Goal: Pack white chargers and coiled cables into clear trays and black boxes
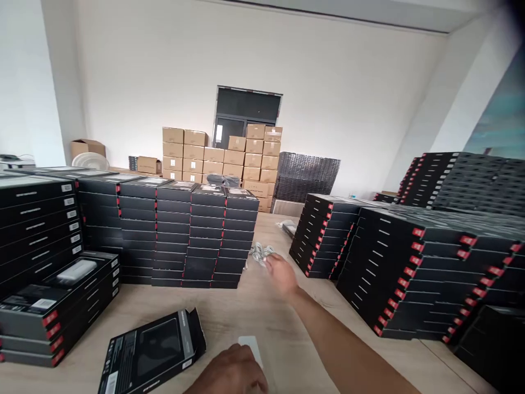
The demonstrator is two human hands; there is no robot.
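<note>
My right hand (282, 273) is stretched out over the table, fingers pinched together at the near side of a bundle of white cable (261, 251). At the bottom middle, my left hand (233, 372) is closed, knuckles up, over a flat white piece (251, 348); only its far end shows, so its kind is unclear. An opened black box (158, 350) lies tilted on the table left of my left hand, its end flap standing up at the right. Left of it, a white device (76, 271) rests on a low stack of black boxes (47, 328).
Tall stacks of black boxes (188, 235) line the left and middle; more box stacks (381, 268) with red labels fill the right. The wooden table (270, 323) runs between them. Brown cartons (233, 157) and a pile of dark trays (307, 178) stand behind.
</note>
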